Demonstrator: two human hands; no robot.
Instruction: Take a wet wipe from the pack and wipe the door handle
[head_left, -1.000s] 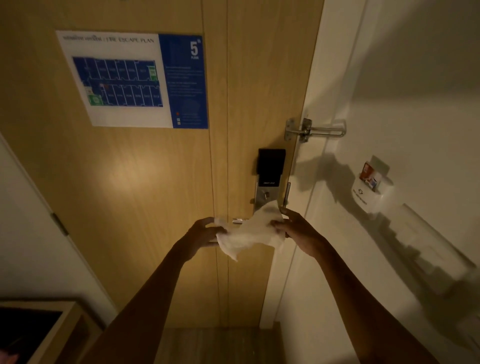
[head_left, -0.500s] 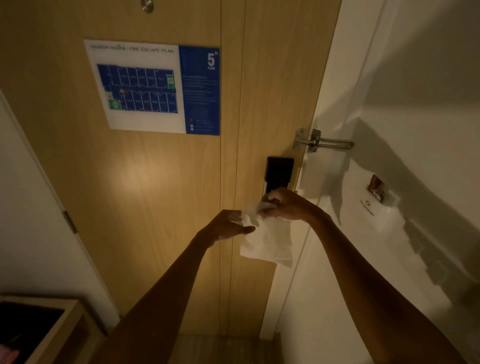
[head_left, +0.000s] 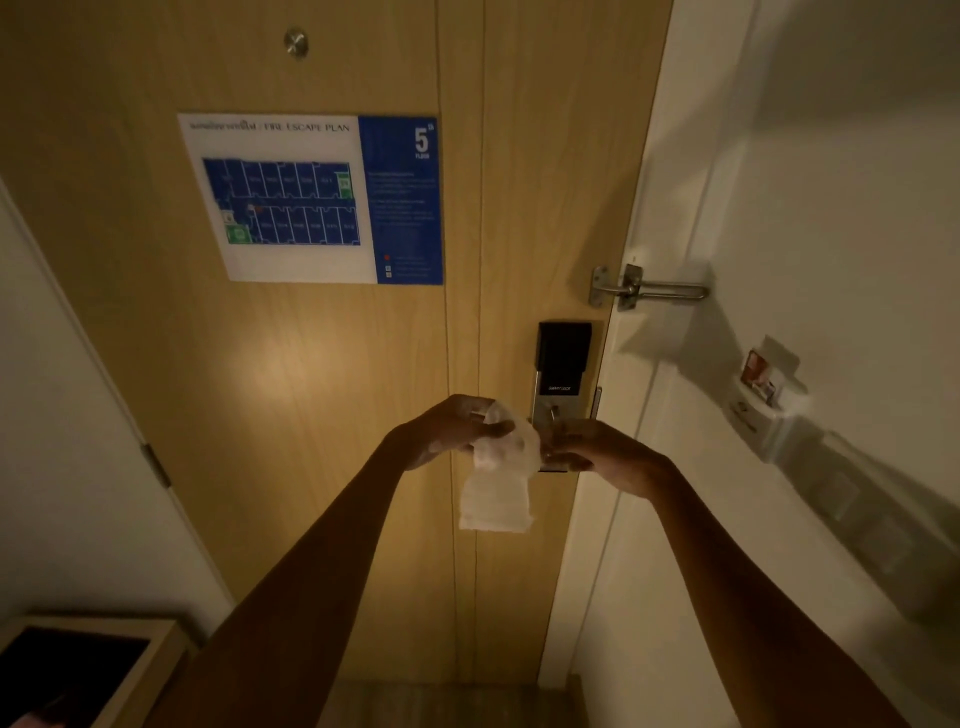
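A white wet wipe (head_left: 498, 478) hangs in front of the wooden door (head_left: 311, 389), bunched at the top and loose below. My left hand (head_left: 447, 431) pinches its upper left corner. My right hand (head_left: 587, 449) holds its right side, just below the smart lock plate (head_left: 561, 364). The door handle is hidden behind my right hand and the wipe. The wipe pack is not in view.
A fire escape plan (head_left: 311, 200) is fixed to the door, with a peephole (head_left: 296, 42) above. A swing bar latch (head_left: 644, 288) bridges door and frame. A key card holder (head_left: 763, 400) sits on the right wall. A wooden cabinet (head_left: 88, 670) stands at lower left.
The wipe, spread across the handle a second ago, is now bunched and hanging between both hands. My right hand dropped from the lock to handle height; the view tilted upward.
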